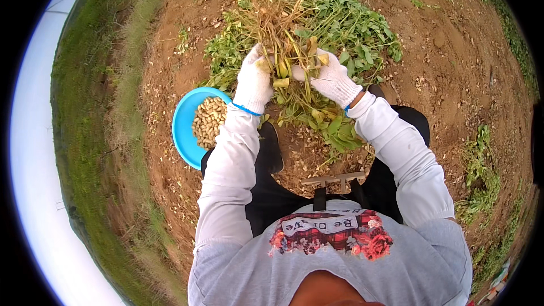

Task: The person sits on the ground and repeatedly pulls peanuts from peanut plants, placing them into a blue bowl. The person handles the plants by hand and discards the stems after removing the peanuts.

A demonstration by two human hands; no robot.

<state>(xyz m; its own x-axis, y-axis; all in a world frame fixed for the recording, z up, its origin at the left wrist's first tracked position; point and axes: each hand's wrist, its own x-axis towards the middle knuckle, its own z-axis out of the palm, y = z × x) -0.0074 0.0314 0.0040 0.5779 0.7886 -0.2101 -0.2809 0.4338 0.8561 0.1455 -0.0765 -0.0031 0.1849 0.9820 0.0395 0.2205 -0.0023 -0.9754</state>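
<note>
Both of my hands wear white knit gloves with blue cuff edges. My left hand [254,82] is closed on the left side of a bunch of peanut plants [281,25], its dry brown roots pointing away from me and green leaves hanging toward me. Opposite it, my right hand [335,82] grips the yellowish stems of the same bunch. Fingers of both hands are partly hidden by stems and leaves. Left of my left forearm, a blue basin [181,126] holds many pale peanuts [208,120] in their shells.
Beyond my hands lies a heap of green peanut plants [357,22] on brown soil [453,73] strewn with dry leaf bits. More plants [481,170] lie at the right. A grassy strip [96,153] runs along the left. My legs are bent on either side, close to the basin.
</note>
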